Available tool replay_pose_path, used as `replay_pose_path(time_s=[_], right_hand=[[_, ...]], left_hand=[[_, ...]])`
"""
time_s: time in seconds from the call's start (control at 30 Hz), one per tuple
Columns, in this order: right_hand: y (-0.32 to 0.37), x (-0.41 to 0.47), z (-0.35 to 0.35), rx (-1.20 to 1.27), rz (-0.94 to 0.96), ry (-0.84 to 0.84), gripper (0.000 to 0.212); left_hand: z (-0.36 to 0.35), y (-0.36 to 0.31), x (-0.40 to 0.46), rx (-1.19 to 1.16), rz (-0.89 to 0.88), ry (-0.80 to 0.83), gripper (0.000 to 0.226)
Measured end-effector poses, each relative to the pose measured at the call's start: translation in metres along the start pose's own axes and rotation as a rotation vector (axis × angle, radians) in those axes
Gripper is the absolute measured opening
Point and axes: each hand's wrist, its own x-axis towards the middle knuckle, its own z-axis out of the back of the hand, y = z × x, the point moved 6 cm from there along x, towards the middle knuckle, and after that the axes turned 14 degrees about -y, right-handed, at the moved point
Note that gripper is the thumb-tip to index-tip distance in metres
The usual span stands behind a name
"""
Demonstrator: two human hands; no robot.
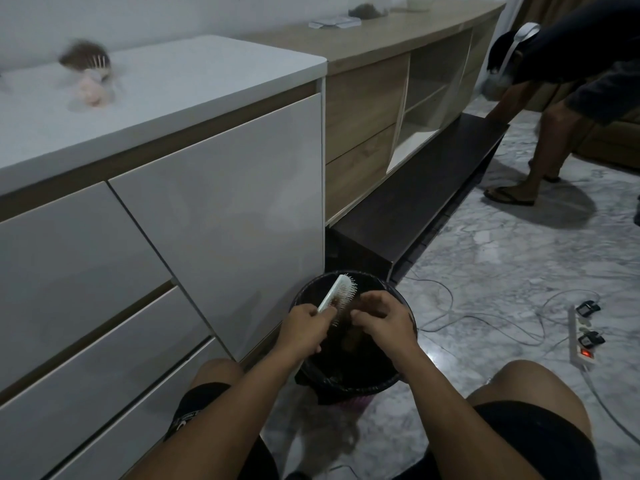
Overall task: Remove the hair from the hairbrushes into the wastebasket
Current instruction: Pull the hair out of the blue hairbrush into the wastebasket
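Observation:
My left hand (304,329) grips a white hairbrush (341,292) by its handle, holding it tilted over a round wastebasket (403,374) lined with a black bag. Its bristles face right. My right hand (382,318) is closed on a brown clump of hair (349,332) at the lower bristles, above the basket's opening. More brown hair lies inside the basket. On the white cabinet top at the far left rests another hairbrush (91,65), pale pink and covered in dark hair, blurred.
A white drawer cabinet (173,220) stands close on the left, a wooden shelf unit (377,109) and dark low platform (415,202) behind the basket. Cables and a power strip (581,336) lie on the marble floor at right. Another person (554,98) bends over at the far right.

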Motion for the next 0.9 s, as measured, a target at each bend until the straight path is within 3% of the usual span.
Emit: replay_pose_path(time_s=[0.1, 0.27, 0.6, 0.9], right_hand=[[0.003, 0.001, -0.005, -0.03, 0.078, 0.059, 0.032], [-0.003, 0.008, -0.002, -0.188, 0.085, -0.036, 0.009], [-0.012, 0.013, 0.006, -0.275, 0.063, -0.157, 0.02], [-0.013, 0.005, -0.011, -0.267, 0.082, 0.044, 0.046]], left_hand=[[-0.002, -0.003, 0.001, 0.011, -0.022, 0.017, 0.033], [0.0, -0.009, 0.003, 0.073, -0.07, -0.003, 0.032], [0.002, -0.007, 0.006, 0.146, -0.08, -0.079, 0.036], [-0.009, -0.011, 0.004, 0.101, -0.036, -0.008, 0.029]])
